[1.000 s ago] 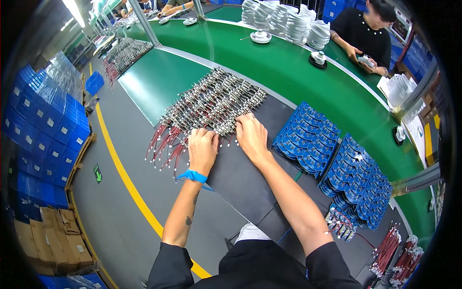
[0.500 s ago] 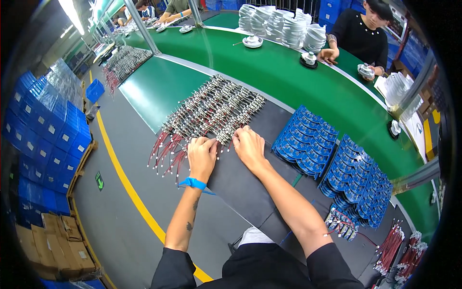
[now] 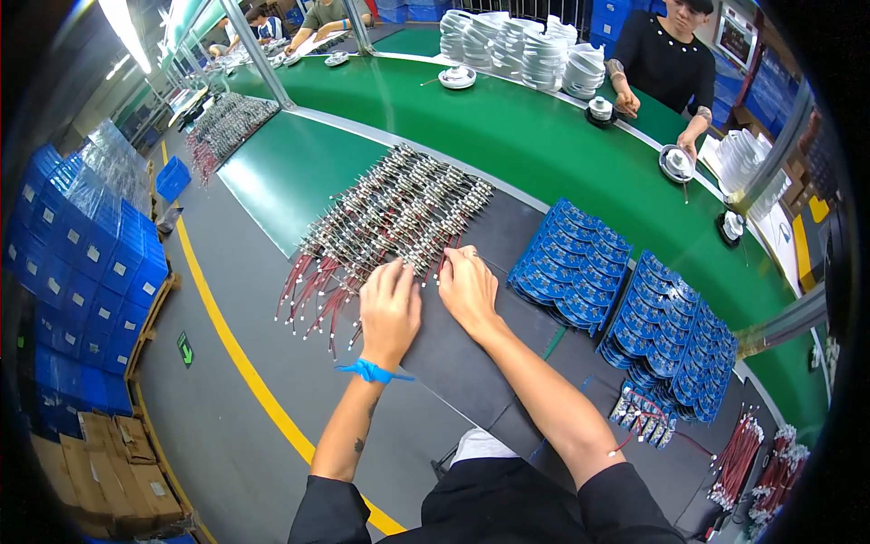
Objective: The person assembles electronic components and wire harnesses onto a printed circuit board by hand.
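Note:
A wide bundle of small pale electronic parts with red wires [image 3: 399, 204] lies in slanting rows on the dark mat [image 3: 444, 363] in front of me. At its near edge my left hand [image 3: 390, 313] is closed, fingers bent down against the parts, the tips and whatever they hold hidden. Just to its right, my right hand [image 3: 469, 288] pinches a thin red wire beside the bundle's corner. More red leads with white plugs hang loose at the left of the bundle.
Stacks of blue circuit boards [image 3: 571, 267] stand at my right, with wired boards [image 3: 642, 417] and red wire bundles [image 3: 739, 458] nearer. Beyond runs a green conveyor [image 3: 507, 136] carrying round white parts. Across it a co-worker handles one. Blue crates [image 3: 82, 263] are piled at left.
My left hand has shifted slightly right, turning its back up with the fingers reaching over the parts. My right hand stays near the same spot. Across the belt, the co-worker's round part is lower.

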